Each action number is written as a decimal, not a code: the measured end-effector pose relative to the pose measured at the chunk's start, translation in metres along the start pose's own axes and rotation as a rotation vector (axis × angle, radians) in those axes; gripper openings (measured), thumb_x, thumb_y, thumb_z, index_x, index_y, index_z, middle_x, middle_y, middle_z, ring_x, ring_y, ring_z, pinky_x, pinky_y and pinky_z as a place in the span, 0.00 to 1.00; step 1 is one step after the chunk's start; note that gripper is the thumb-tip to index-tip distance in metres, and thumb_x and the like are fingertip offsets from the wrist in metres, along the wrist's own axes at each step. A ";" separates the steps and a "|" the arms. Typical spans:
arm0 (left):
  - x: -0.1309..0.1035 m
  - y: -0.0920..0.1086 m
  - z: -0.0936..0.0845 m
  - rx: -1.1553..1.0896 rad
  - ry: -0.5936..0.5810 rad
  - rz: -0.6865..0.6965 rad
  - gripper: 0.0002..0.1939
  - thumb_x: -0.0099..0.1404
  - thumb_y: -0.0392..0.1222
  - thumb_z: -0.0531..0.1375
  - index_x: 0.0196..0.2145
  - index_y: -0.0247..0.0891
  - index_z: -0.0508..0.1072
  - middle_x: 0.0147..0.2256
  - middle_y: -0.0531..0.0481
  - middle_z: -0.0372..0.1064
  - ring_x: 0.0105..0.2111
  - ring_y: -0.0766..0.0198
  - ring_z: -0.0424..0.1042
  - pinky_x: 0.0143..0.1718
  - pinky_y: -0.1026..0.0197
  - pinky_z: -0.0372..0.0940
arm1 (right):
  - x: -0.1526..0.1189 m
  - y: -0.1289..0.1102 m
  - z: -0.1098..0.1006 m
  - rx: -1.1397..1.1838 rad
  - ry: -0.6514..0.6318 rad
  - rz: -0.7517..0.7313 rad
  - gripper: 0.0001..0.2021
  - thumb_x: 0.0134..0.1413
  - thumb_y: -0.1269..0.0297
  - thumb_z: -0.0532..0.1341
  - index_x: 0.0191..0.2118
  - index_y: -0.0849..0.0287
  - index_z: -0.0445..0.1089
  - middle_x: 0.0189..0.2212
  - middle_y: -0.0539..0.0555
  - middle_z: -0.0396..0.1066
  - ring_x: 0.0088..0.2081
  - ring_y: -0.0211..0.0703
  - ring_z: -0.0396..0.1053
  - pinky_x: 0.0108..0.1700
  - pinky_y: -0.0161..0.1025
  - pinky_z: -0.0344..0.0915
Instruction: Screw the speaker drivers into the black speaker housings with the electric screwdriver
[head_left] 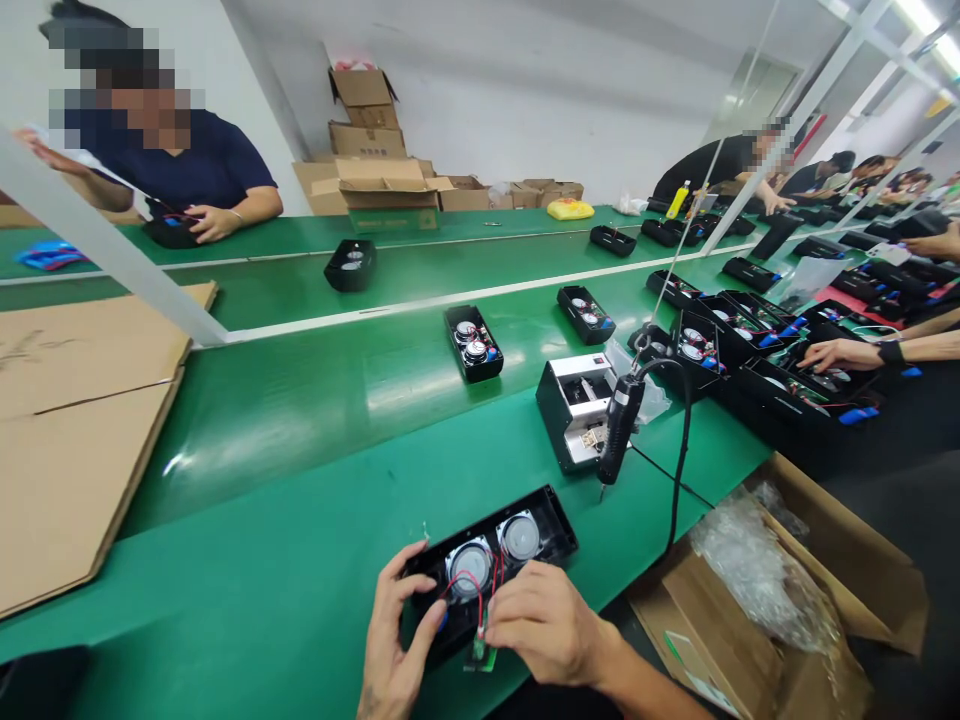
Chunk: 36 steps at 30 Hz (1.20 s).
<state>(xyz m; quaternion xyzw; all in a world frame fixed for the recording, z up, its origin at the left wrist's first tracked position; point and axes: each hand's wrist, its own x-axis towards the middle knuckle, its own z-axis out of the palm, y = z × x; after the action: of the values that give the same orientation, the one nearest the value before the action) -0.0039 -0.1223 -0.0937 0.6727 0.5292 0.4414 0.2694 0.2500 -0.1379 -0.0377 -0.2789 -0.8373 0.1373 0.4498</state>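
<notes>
A black speaker housing [561,522] lies open-side up on the green bench in front of me. Inside it sit two round speaker drivers [470,568], with thin red wires [477,590] running towards a small green circuit board [480,658] at the near edge. My left hand [399,628] grips the housing's left end, thumb inside and fingers over the far wall. My right hand [546,622] is closed in a pinch at the wire plug by the circuit board; its fingertips partly cover the plug. A bit of blue [442,618] shows beside my left thumb.
A black electric screwdriver [621,430] hangs before a screw feeder [559,425]. Housings [474,345] lie along the belt, more crowded at right. Cardboard [82,420] lies left; a carton with plastic wrap [772,580] stands lower right. Co-workers sit across and at right.
</notes>
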 end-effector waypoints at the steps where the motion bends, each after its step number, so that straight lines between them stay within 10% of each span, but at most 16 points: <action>1: -0.001 0.003 0.001 -0.005 0.004 -0.014 0.09 0.75 0.52 0.60 0.45 0.46 0.73 0.62 0.42 0.72 0.61 0.48 0.75 0.61 0.39 0.74 | 0.001 0.003 -0.008 -0.027 -0.072 -0.034 0.10 0.74 0.73 0.56 0.47 0.55 0.74 0.37 0.52 0.84 0.40 0.41 0.82 0.38 0.40 0.70; 9: 0.012 0.046 -0.015 0.213 -0.106 0.221 0.12 0.77 0.37 0.55 0.46 0.49 0.78 0.71 0.48 0.63 0.72 0.50 0.63 0.68 0.40 0.70 | 0.022 0.025 -0.057 -0.208 -0.284 0.106 0.11 0.73 0.75 0.59 0.50 0.58 0.79 0.42 0.55 0.85 0.38 0.43 0.79 0.39 0.41 0.70; 18: 0.012 0.041 -0.011 0.584 -0.317 0.492 0.16 0.62 0.44 0.73 0.47 0.44 0.79 0.66 0.40 0.71 0.72 0.31 0.61 0.70 0.21 0.59 | 0.058 0.010 -0.040 -0.228 -0.913 0.264 0.12 0.65 0.78 0.61 0.46 0.59 0.80 0.41 0.56 0.84 0.40 0.46 0.79 0.35 0.41 0.60; 30: 0.011 0.040 0.005 0.547 -0.336 0.512 0.15 0.56 0.41 0.76 0.42 0.44 0.81 0.62 0.49 0.76 0.77 0.27 0.45 0.77 0.19 0.32 | 0.059 0.010 -0.041 -0.144 -0.928 0.258 0.11 0.56 0.74 0.62 0.43 0.65 0.80 0.40 0.63 0.82 0.43 0.52 0.78 0.50 0.43 0.68; 36: 0.021 0.040 0.007 0.508 -0.347 0.511 0.16 0.59 0.45 0.76 0.45 0.45 0.83 0.59 0.49 0.78 0.75 0.28 0.53 0.76 0.18 0.31 | 0.058 0.020 -0.034 -0.089 -0.935 0.281 0.15 0.57 0.73 0.64 0.49 0.62 0.79 0.42 0.62 0.83 0.44 0.53 0.78 0.46 0.42 0.68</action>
<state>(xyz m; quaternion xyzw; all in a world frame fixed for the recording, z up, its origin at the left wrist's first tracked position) 0.0220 -0.1131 -0.0574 0.8923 0.3839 0.2293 0.0616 0.2593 -0.0881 0.0112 -0.3168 -0.9088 0.2712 -0.0098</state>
